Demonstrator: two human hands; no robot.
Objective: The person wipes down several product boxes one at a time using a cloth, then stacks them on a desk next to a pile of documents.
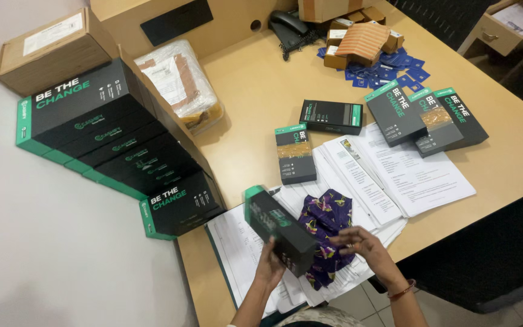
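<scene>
I observe my left hand (269, 266) with its grip clenched around the lower end of a black box with a green end (278, 229), held tilted above the desk (255, 91) with the green end uppermost. My right hand (363, 247) sits just right of that box, fingers pinching the edge of a purple patterned cloth (325, 227); its grip is grasping the fabric, which lies directly beside the box and partly behind it. Under the box and cloth lies a spread of printed paper sheets (394, 175), extending away to the right of the box. Just beyond the box, farther up the desk, a similar black box with a clear window (295, 154) lies flat on the papers, and another closed black box (332, 117) lies past that. Well to the upper right of the held box, three more black and green boxes (425, 121) overlap one another. To the left of the held box, a row of larger black and green cartons (116, 151) stands along the desk edge, the nearest carton close beside it. Beyond that row sit a brown cardboard carton (52, 45) and a plastic-wrapped parcel (180, 82). At the far side, well away from the box, are a black telephone (289, 27), small brown boxes (364, 33) and scattered blue cards (388, 69).
</scene>
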